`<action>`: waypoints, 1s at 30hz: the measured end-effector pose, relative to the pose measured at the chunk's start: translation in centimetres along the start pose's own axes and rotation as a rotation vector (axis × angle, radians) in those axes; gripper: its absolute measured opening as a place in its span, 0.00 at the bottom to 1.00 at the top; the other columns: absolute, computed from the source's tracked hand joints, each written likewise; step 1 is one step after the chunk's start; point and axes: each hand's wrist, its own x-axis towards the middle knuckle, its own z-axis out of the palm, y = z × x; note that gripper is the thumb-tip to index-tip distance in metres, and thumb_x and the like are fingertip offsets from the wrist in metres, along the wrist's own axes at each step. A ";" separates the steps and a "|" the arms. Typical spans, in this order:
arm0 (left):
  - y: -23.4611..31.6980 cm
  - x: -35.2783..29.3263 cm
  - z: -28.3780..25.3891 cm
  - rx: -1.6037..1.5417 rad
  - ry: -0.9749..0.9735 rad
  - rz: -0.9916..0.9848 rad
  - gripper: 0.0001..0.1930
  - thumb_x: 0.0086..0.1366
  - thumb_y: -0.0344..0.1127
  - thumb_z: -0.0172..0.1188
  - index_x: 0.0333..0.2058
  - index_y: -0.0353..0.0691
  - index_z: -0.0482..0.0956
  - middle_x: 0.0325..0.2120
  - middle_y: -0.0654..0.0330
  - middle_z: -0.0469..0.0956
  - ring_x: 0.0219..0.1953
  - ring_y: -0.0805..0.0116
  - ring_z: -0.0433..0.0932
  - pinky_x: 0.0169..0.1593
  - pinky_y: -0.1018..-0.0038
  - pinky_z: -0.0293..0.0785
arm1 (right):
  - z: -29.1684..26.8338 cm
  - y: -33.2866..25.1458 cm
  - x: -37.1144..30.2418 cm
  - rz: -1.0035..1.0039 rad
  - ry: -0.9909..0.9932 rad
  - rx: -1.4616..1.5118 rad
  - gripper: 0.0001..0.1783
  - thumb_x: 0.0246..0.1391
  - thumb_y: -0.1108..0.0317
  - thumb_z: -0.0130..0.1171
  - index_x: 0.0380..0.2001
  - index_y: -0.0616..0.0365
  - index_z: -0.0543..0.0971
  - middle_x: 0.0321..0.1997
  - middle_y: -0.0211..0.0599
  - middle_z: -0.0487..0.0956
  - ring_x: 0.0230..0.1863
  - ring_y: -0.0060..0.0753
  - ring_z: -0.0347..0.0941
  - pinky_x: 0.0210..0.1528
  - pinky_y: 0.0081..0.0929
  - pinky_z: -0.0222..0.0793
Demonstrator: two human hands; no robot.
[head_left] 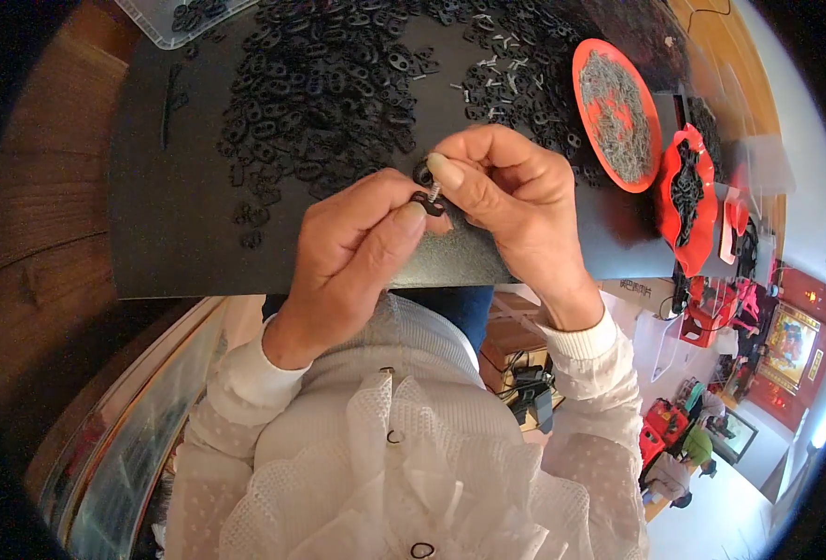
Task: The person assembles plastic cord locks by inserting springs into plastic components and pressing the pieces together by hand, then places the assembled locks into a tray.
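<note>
Above the near edge of the dark table [180, 252], my hands meet almost fingertip to fingertip. My left hand [348, 247] pinches a small black plastic clip [428, 203] between thumb and forefinger. A small silver screw [434, 191] stands at the clip, and my right hand [525, 201] has its thumb and curled forefinger closed at the screw's upper end. Another dark bit [421, 173] shows beside the right fingertips; its shape is partly hidden. How deep the screw sits in the clip I cannot tell.
Beyond my hands spreads a heap of black plastic pieces [329, 103], with loose silver screws [497, 65] at its right. A red plate [580, 89] holds many screws. Beside it, a red wavy-rimmed dish [707, 177] holds black parts. A clear bin [163, 43] stands far left.
</note>
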 end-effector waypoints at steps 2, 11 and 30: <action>0.1 0.2 0.1 -0.018 0.022 0.013 0.10 0.67 0.32 0.50 0.34 0.32 0.76 0.22 0.64 0.72 0.23 0.81 0.65 0.28 0.81 0.61 | -0.4 0.4 -0.6 0.008 -0.024 -0.024 0.05 0.58 0.73 0.57 0.33 0.65 0.76 0.26 0.30 0.78 0.27 0.16 0.71 0.30 0.16 0.68; 1.0 0.3 -0.2 -0.063 -0.059 -0.144 0.10 0.64 0.31 0.48 0.25 0.33 0.71 0.20 0.65 0.70 0.23 0.80 0.64 0.28 0.80 0.61 | -3.0 -0.7 -0.5 0.227 -0.147 0.054 0.11 0.59 0.64 0.56 0.30 0.60 0.78 0.22 0.22 0.74 0.23 0.09 0.63 0.23 0.11 0.55; 0.7 0.2 0.8 0.103 -0.002 -0.121 0.09 0.60 0.27 0.51 0.20 0.34 0.68 0.13 0.69 0.62 0.17 0.84 0.58 0.20 0.79 0.55 | -2.3 -1.1 -1.3 0.183 -0.059 -0.106 0.11 0.57 0.66 0.57 0.25 0.62 0.80 0.18 0.23 0.74 0.20 0.09 0.63 0.21 0.13 0.55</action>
